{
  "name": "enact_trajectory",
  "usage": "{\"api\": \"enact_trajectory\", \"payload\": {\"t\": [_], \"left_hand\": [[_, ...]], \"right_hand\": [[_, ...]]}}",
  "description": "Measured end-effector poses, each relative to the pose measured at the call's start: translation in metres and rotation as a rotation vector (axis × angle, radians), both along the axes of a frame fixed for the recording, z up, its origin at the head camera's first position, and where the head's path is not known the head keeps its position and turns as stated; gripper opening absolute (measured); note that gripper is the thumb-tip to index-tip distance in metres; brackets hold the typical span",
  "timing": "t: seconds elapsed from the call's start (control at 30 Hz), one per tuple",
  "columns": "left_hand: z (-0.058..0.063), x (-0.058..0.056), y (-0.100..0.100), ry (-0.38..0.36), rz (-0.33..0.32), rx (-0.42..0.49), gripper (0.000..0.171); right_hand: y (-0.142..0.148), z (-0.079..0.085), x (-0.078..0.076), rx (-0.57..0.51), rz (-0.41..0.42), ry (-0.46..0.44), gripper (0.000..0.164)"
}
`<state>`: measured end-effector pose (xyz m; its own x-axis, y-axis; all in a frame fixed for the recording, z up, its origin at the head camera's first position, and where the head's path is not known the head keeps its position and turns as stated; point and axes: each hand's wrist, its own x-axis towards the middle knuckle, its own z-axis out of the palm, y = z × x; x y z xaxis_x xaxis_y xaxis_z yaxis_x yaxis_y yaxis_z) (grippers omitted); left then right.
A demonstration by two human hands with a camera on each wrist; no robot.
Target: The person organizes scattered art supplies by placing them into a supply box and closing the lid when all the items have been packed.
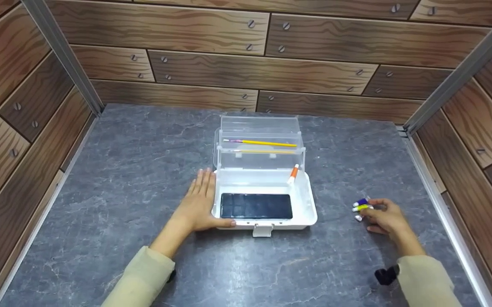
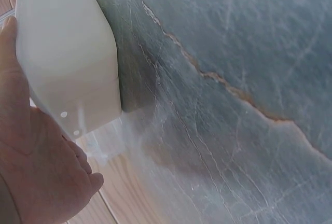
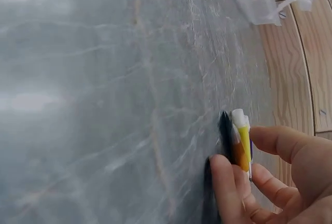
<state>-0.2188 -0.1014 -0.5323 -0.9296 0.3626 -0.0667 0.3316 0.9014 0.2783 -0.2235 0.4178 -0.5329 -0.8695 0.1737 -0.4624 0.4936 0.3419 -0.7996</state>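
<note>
A white box [image 1: 311, 204] stands open, its left end touched by a left hand [image 1: 199, 209], fingers outstretched; well to the box's right, a right hand [image 1: 385, 217] pinches a yellow tube [image 1: 359, 208] between its fingertips, beside a purple tube [image 1: 360, 202].
</note>
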Motion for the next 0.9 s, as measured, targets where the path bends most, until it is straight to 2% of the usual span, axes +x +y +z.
{"api": "enact_trajectory", "payload": {"t": [0.33,0.47,0.7,0.9], "left_hand": [[-0.003,0.001,0.001,-0.001,-0.006,-0.007,0.15],[-0.003,0.001,0.001,0.0,-0.008,-0.004,0.15],[-0.001,0.0,0.001,0.002,-0.01,-0.005,0.15],[0.001,0.001,0.0,0.013,-0.009,-0.013,0.149]], "right_hand": [[-0.022,0.003,-0.036,0.168,0.145,0.048,0.054],[-0.029,0.005,-0.044,0.199,0.181,0.07,0.05],[-0.029,0.003,-0.043,0.122,0.081,0.079,0.06],[-0.03,0.0,-0.043,0.062,0.003,0.044,0.068]]}}
